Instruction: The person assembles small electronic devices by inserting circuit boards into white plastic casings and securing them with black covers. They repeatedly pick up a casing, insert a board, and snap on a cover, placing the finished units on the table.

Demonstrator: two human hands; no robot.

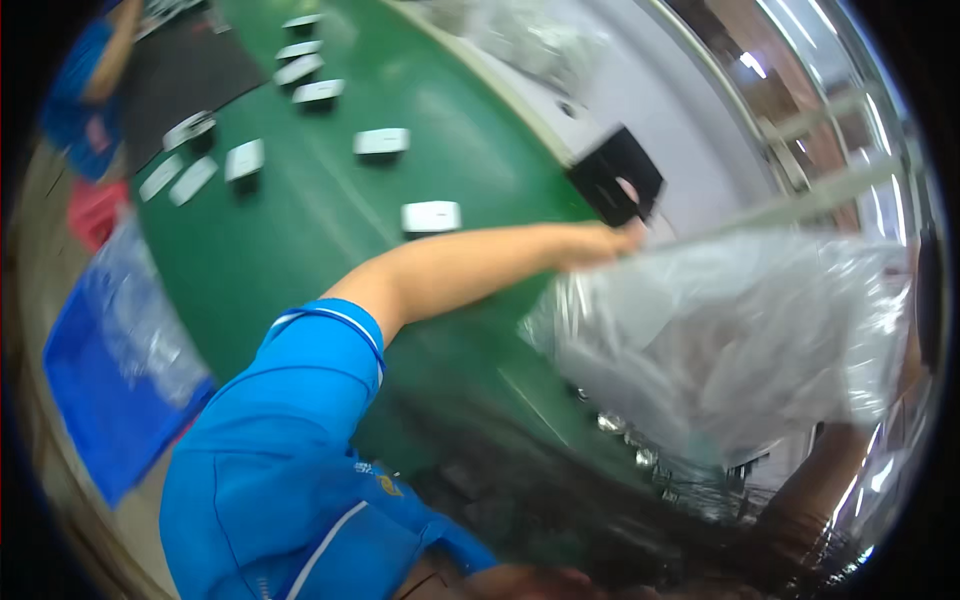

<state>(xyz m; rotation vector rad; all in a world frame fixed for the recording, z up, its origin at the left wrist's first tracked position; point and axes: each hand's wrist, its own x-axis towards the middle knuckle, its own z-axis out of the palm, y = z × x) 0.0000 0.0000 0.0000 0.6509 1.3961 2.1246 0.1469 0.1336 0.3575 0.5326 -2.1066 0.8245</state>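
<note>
My left arm, in a blue short sleeve, stretches across the green table (310, 200). At its end my left hand (605, 245) is smeared by motion, beside the upper edge of a large, crumpled clear plastic bag (720, 340) and just below a black, flat, box-like piece (612, 178). Whether its fingers grip either one cannot be made out. My right forearm (825, 475) rises at the lower right, partly behind the bag. Of my right hand (911, 360) only a sliver shows at the bag's far right side, its fingers hidden.
Several small white-topped boxes (381, 142) stand scattered over the table. A dark mat (190, 75) lies at the far left, near a person in blue (75, 95). A blue bin (85, 400) with clear plastic and a red container (92, 212) stand left. More plastic (540, 45) lies on a pale surface.
</note>
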